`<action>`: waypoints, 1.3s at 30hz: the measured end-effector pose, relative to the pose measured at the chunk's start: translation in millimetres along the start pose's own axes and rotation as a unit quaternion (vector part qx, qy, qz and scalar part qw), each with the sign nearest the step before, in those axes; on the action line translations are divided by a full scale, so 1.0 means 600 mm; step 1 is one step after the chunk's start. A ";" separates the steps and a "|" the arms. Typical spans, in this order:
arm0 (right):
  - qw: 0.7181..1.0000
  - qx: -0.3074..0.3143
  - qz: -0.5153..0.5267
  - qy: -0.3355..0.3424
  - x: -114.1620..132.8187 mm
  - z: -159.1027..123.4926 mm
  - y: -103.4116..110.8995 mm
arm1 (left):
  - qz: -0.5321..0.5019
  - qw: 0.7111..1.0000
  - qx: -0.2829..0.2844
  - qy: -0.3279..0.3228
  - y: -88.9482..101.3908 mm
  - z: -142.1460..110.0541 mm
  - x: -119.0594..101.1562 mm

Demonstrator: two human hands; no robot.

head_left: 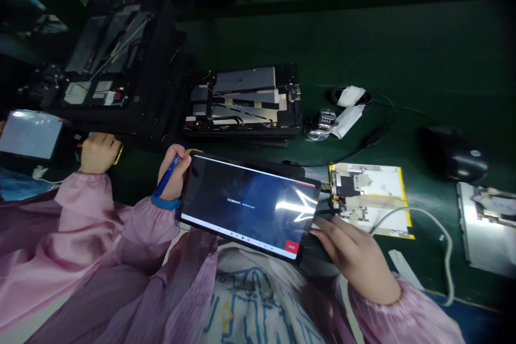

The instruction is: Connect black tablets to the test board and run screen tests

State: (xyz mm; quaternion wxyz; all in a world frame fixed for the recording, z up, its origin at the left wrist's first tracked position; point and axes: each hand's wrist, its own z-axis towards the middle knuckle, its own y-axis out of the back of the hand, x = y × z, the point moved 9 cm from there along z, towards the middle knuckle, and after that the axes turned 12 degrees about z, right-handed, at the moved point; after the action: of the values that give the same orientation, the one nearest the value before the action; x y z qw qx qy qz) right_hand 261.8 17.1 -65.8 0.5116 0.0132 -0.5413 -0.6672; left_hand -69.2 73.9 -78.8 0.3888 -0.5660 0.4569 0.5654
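My left hand [173,174] grips a blue marker pen [167,176] and rests against the left edge of a black tablet [245,207]. My right hand [350,258] holds the tablet's lower right corner. The lit screen shows a dark page with a line of small text and a red button at the lower right, crossed by a bright glare. Further left, a co-worker's hand [99,153] in a pink sleeve holds a small yellow-and-orange object, mostly hidden by the fingers.
Opened tablets with exposed internals [242,102] lie on the green mat [403,54], with a dark stack [121,64] behind. To the right are a black mouse [451,153], a white cloth [349,118], a chrome-and-glass part [322,124], a yellow-edged panel [368,199] and a silver panel [487,226].
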 end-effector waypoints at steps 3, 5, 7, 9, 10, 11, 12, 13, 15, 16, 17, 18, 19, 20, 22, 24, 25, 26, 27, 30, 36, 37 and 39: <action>1.000 0.008 0.011 0.014 0.002 -0.001 0.002 | 0.005 1.000 0.004 -0.004 -0.001 0.000 0.000; 1.000 0.013 0.010 0.023 0.004 0.002 0.003 | 0.007 1.000 0.003 -0.008 -0.001 0.001 -0.001; 0.999 0.014 0.003 0.033 0.006 0.007 0.006 | 0.007 1.000 -0.003 -0.008 0.001 0.003 -0.001; 0.999 0.011 -0.003 0.043 0.009 0.011 0.008 | 0.008 1.000 -0.008 -0.010 0.003 0.005 0.000; 0.999 0.009 -0.006 0.048 0.010 0.012 0.010 | 0.010 1.000 -0.010 -0.012 0.005 0.007 0.001; 0.999 0.008 -0.006 0.053 0.011 0.013 0.011 | 0.011 1.000 -0.013 -0.014 0.006 0.008 0.001; 0.998 0.008 -0.005 0.058 0.012 0.014 0.012 | 0.012 1.000 -0.016 -0.015 0.008 0.010 0.002; 0.998 0.008 -0.002 0.061 0.013 0.015 0.012 | 0.012 1.000 -0.020 -0.015 0.010 0.010 0.003; 0.998 0.009 0.009 0.065 0.013 0.017 0.014 | 0.011 1.000 -0.027 -0.009 0.012 0.011 0.005; 0.998 0.009 0.016 0.064 0.012 0.018 0.015 | 0.009 1.000 -0.029 -0.004 0.013 0.010 0.006; 0.998 0.008 0.024 0.063 0.012 0.018 0.016 | 0.008 1.000 -0.030 0.002 0.013 0.010 0.006; 0.998 0.007 0.030 0.062 0.011 0.019 0.018 | 0.007 0.999 -0.031 0.009 0.013 0.009 0.007; 0.998 0.005 0.035 0.059 0.010 0.018 0.020 | 0.006 0.999 -0.031 0.015 0.013 0.008 0.007; 0.998 0.004 0.038 0.055 0.008 0.017 0.023 | 0.005 0.999 -0.031 0.019 0.013 0.007 0.007; 0.998 -0.008 0.034 0.043 0.003 0.013 0.034 | 0.002 0.999 -0.032 0.017 0.014 0.007 0.006; 0.999 -0.039 0.000 0.017 -0.009 0.010 0.055 | 0.002 0.999 -0.033 0.011 0.014 0.007 0.004; 0.997 -0.066 -0.032 -0.011 -0.022 0.010 0.070 | 0.002 0.999 -0.034 0.009 0.015 0.008 0.004; 0.992 -0.096 -0.071 -0.050 -0.038 0.012 0.088 | 0.003 0.999 -0.033 0.009 0.014 0.008 0.005; 0.981 -0.126 -0.116 -0.093 -0.056 0.014 0.106 | 0.004 0.999 -0.032 0.009 0.014 0.008 0.005; 0.941 -0.188 -0.220 -0.174 -0.100 0.041 0.144 | 0.002 1.000 -0.030 0.009 0.012 0.009 0.005; 0.992 0.063 -0.070 -0.090 -0.137 0.169 0.019 | 0.001 1.000 -0.030 0.007 0.014 0.010 0.004; 0.988 0.130 -0.030 -0.079 -0.136 0.181 -0.012 | 0.002 1.000 -0.030 0.002 0.016 0.010 0.003; 0.976 0.198 0.030 -0.086 -0.138 0.195 -0.041 | 0.007 1.000 -0.029 -0.006 0.018 0.012 0.003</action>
State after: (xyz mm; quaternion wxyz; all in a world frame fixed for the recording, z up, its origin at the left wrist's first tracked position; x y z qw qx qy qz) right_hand 217.9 154.7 -79.8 0.4699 0.0402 -0.7047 -0.5301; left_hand -81.4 77.7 -80.1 0.3710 -0.5701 0.4422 0.5846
